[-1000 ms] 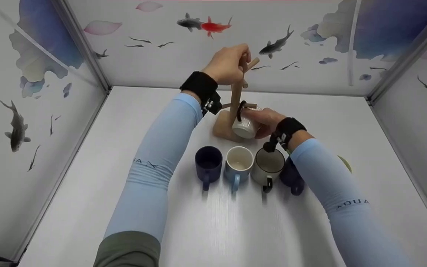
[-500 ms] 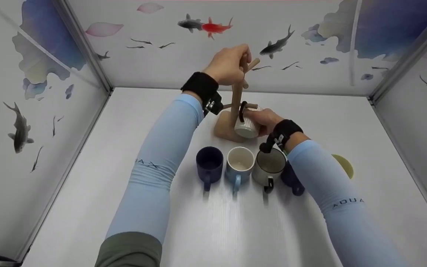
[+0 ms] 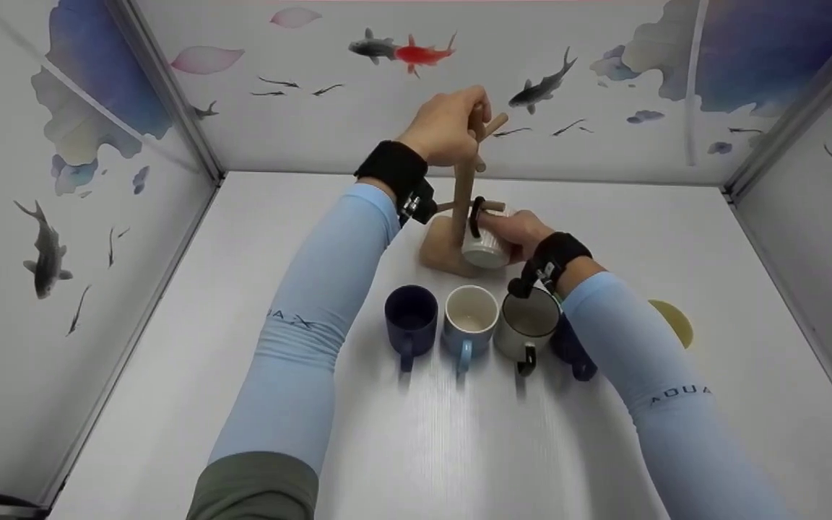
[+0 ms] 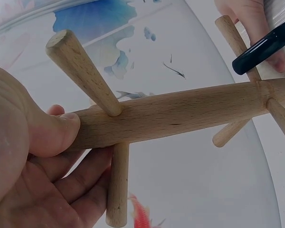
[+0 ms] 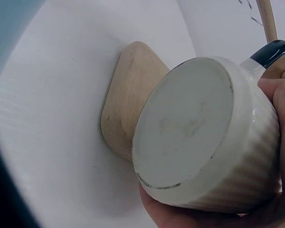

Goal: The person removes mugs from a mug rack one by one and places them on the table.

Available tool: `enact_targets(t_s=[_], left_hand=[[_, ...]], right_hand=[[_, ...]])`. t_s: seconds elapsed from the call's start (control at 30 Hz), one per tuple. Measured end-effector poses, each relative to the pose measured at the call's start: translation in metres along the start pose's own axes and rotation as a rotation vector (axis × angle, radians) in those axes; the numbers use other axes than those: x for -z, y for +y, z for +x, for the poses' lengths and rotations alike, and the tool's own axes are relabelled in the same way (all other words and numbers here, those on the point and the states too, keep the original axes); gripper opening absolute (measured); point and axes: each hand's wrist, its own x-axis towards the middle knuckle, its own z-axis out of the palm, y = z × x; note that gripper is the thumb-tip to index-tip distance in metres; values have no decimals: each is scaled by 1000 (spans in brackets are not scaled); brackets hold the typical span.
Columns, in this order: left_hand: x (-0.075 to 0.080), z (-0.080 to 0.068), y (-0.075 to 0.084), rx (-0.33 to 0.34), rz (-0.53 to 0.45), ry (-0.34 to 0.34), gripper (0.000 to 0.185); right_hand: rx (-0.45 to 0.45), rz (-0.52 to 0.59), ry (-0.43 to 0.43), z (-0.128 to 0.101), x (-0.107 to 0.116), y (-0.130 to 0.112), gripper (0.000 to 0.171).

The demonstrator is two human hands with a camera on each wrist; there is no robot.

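Note:
My left hand (image 3: pixel 446 126) grips the top of a wooden mug tree (image 3: pixel 464 177), thumb and fingers around the post in the left wrist view. In my right hand (image 3: pixel 521 232) is a white ribbed mug (image 5: pixel 199 137) with a dark handle (image 4: pixel 265 47). The mug is tilted, its underside facing the right wrist camera. A lower peg (image 4: pixel 233 40) of the tree passes through the handle's loop. The wooden base (image 5: pixel 128 95) rests on the table, partly hidden behind the mug.
A row of mugs stands in front of the tree: dark blue (image 3: pixel 411 318), light blue (image 3: pixel 469 318), grey with black handle (image 3: pixel 526 325), and another dark blue (image 3: pixel 573 354). A yellow-green round thing (image 3: pixel 674 323) is half hidden by my right forearm. Printed walls enclose the table.
The white mug shifts very slightly at the lower peg in my right hand. My left hand keeps its grip on the post. The whole head view drifts a little to the right.

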Motion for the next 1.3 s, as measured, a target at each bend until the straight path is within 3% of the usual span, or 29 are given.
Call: enact_targets(t_s=[0.8,0.93,1.03,1.1,1.3], left_hand=[[0,3,-2,-8,-5,-10,61],[-1,2,-1,-14,-6,-6,59],[-1,1,-1,-10,-14,-5,59],[-1,1,-1,-3,-19,-5,59],[-1,1,0,1,-23,-8,59]], right_hand=[[65,-103,71,-10,46,12,82],[84,-61,88,-13,60,14,84],[114,-34,100,-17,72,16,76],[130,-37,110,-20,81,16,71],[161,-97,137,-38,110,12,78]])
